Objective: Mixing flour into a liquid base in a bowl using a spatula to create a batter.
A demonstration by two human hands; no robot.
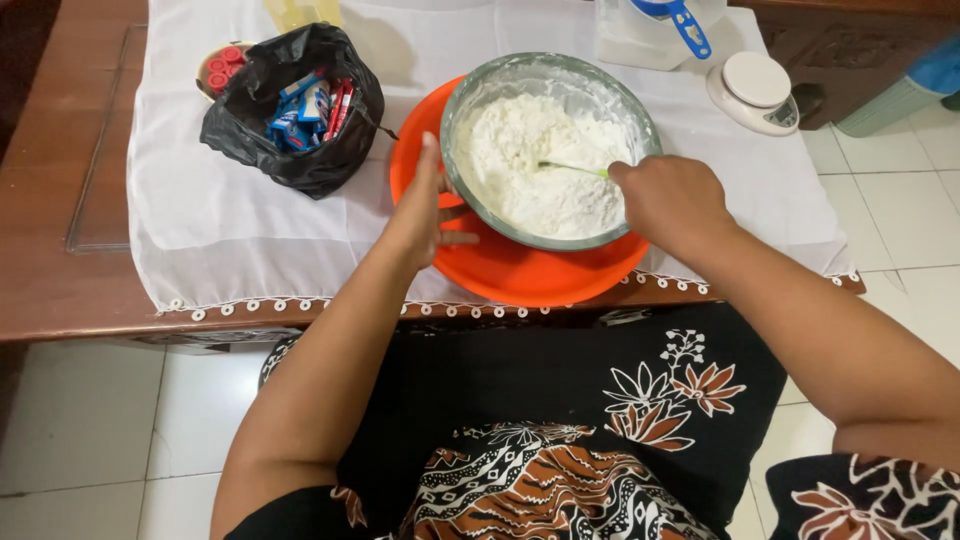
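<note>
A glass bowl (590,85) full of white flour mix (530,160) sits tilted inside a larger orange basin (520,270) at the table's front edge. My left hand (425,205) presses flat against the glass bowl's left wall, fingers apart, steadying it. Over the bowl's right rim, my right hand (665,195) is closed around a thin green utensil (572,168) whose tip is dipped into the flour.
A black plastic bag (262,125) holding red and blue packets stands left of the basin. A white kitchen scale (757,90) and a white jug with a blue handle (665,25) are at the back right. A white cloth (230,240) covers the wooden table.
</note>
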